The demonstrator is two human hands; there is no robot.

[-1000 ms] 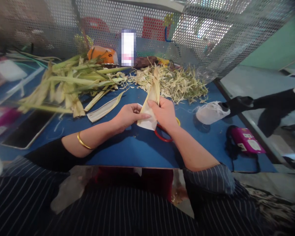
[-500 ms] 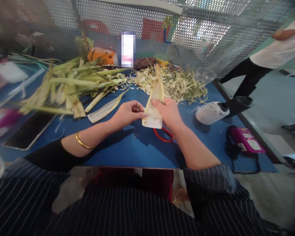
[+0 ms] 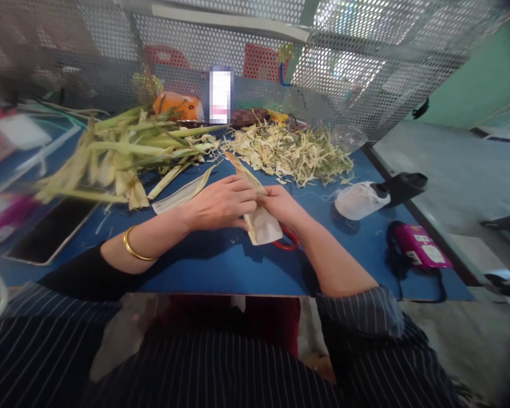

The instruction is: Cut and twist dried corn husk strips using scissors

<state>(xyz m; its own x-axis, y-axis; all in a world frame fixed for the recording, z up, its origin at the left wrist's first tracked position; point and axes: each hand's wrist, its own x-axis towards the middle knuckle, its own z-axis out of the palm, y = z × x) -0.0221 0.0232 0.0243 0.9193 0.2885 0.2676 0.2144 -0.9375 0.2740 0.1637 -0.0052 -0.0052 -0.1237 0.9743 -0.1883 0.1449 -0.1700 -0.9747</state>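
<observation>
Two hands (image 3: 223,203) (image 3: 283,205), held leaf (image 3: 264,225) (tilted), blue table (image 3: 221,266)

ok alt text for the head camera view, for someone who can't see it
A person's left hand and right hand hold a pale leaf strip over a blue table. Beyond lie greenish stalks at left and a pile of pale shreds at right; nearer right are a white bundle and a purple box.

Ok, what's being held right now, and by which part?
A pale leaf-like strip, held around its middle: left hand at the left edge, right hand at the right. Its wide near end sticks out.
</observation>
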